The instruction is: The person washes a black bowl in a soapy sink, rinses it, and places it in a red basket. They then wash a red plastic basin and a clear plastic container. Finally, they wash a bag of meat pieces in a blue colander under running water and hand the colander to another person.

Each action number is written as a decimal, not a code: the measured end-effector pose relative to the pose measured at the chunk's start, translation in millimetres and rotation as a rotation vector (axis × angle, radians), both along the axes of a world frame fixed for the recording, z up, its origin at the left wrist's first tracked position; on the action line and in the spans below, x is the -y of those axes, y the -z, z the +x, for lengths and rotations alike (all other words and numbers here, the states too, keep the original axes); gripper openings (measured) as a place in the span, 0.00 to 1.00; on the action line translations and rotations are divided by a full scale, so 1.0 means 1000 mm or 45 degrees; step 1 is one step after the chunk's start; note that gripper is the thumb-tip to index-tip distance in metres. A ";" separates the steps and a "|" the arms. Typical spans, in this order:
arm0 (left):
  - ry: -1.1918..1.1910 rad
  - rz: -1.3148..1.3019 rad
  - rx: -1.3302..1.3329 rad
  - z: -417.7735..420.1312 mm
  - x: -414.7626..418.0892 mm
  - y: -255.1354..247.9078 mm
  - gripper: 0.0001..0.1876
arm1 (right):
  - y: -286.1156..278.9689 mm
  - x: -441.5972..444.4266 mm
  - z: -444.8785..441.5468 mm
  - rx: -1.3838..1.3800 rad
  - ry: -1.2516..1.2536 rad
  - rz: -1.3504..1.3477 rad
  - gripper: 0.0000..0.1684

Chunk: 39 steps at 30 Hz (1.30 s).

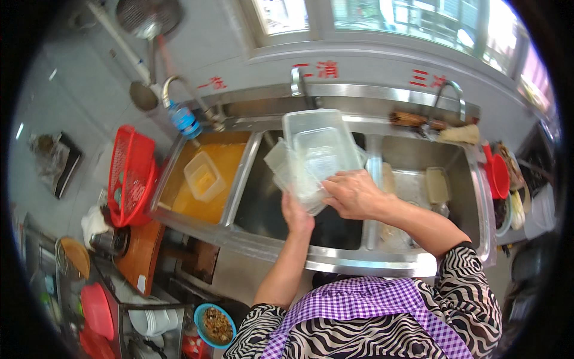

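Observation:
Over the middle basin of a steel sink (341, 260) I hold a clear rectangular plastic container (319, 143), tilted with its open side up. My left hand (297, 213) supports its lower end from below. My right hand (354, 194) grips the near right rim with bent fingers. Flat translucent plastic pieces (279, 161), perhaps lids, stick out beneath the container on its left; what holds them is hidden. In the left basin, another clear plastic container (204, 176) sits in orange-brown liquid (233, 157).
Curved faucets stand along the back, with a blue-labelled plastic bottle (184, 120) below the left spout. Red plastic baskets (130, 179) are left of the sink. The right basin holds a pale container (437, 185). A red dipper (497, 175) lies beyond its right rim.

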State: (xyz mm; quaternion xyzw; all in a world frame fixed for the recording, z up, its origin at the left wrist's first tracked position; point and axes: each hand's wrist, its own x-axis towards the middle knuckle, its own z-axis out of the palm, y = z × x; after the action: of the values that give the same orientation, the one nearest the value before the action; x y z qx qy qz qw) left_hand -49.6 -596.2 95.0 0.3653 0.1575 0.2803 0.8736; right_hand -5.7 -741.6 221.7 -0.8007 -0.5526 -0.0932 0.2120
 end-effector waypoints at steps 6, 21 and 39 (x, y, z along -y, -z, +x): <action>-0.537 0.101 -0.071 -0.027 -0.155 0.004 0.18 | 0.028 -0.167 0.013 -0.074 -0.251 0.228 0.24; -0.906 0.502 -0.709 0.003 -0.243 -0.027 0.27 | 0.057 0.167 0.115 -0.403 0.932 -0.045 0.18; 0.673 2.568 0.188 0.095 0.173 0.017 0.19 | 0.297 0.258 0.071 -1.807 0.569 0.051 0.14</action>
State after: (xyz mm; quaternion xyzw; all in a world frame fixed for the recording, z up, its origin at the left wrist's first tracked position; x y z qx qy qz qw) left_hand 45.7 -769.1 78.3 0.9297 -0.2883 0.1034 0.2044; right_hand 64.9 -999.6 -75.2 -0.7576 -0.1049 0.3955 0.5086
